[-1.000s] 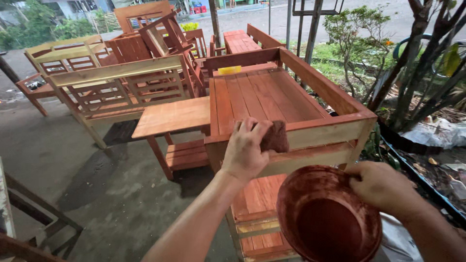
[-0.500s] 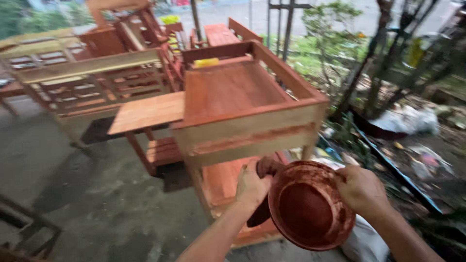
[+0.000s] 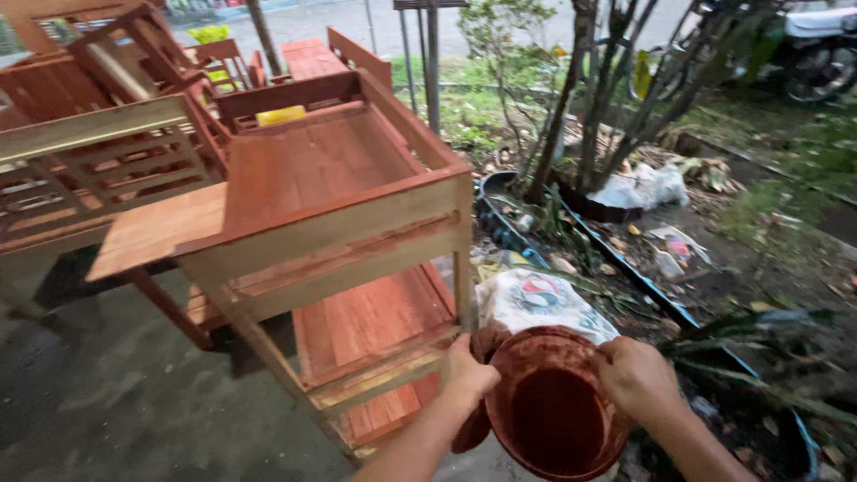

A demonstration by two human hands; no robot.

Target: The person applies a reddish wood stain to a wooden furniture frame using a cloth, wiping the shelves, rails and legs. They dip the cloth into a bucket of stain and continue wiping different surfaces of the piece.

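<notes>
Right hand (image 3: 638,379) gripping the rim of a round reddish-brown stain-caked plastic bowl (image 3: 553,415), left hand (image 3: 469,375) closed around a dark stained rag (image 3: 478,393) against the bowl's other side, both low in front of a reddish wooden slatted rack (image 3: 330,214), white printed sack (image 3: 540,303) just behind

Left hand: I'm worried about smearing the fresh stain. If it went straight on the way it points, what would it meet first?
Probably the front leg of the wooden rack, just beyond the left hand; depth is unclear.

A white plastic sack (image 3: 540,303) with a round red-and-dark emblem is lying on the ground at four o'clock of the wooden frame. A crumpled white bag (image 3: 641,187) is sitting at two o'clock, beneath the shrubs.
</notes>
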